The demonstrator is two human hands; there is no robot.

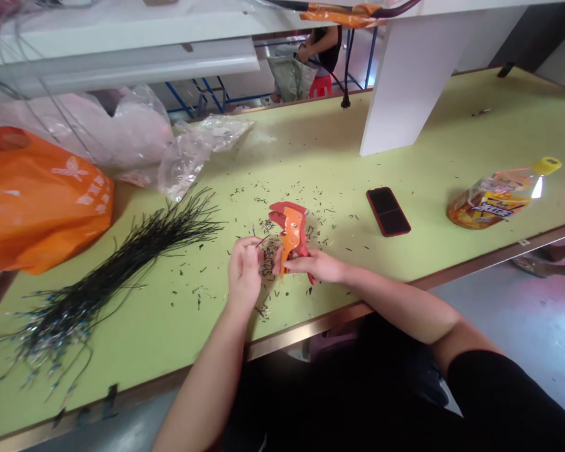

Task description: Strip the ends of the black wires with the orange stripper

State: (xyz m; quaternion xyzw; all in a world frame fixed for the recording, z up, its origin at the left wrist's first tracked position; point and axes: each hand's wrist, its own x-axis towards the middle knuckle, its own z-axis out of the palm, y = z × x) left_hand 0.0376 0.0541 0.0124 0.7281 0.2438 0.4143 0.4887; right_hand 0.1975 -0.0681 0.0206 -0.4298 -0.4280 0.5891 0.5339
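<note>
My right hand (316, 264) grips an orange and red wire stripper (289, 235) by its handles, with the jaws pointing up and to the left. My left hand (245, 270) pinches a thin dark wire (262, 242) between its fingertips, close to the stripper's jaws. The wire's end is too small to make out. Many short insulation clippings (263, 276) lie scattered on the table beneath both hands. To the left, a long bundle of black wires (122, 263) with bare, metal-tipped ends fans out across the green tabletop (339, 166).
An orange plastic bag (37, 194) and clear plastic bags (141, 144) lie at the table's left. A phone (388, 211) and a yellow-capped oil bottle (496, 198) stand to the right. A white upright (409, 81) rises from the table, with a seated person (320, 56) beyond it.
</note>
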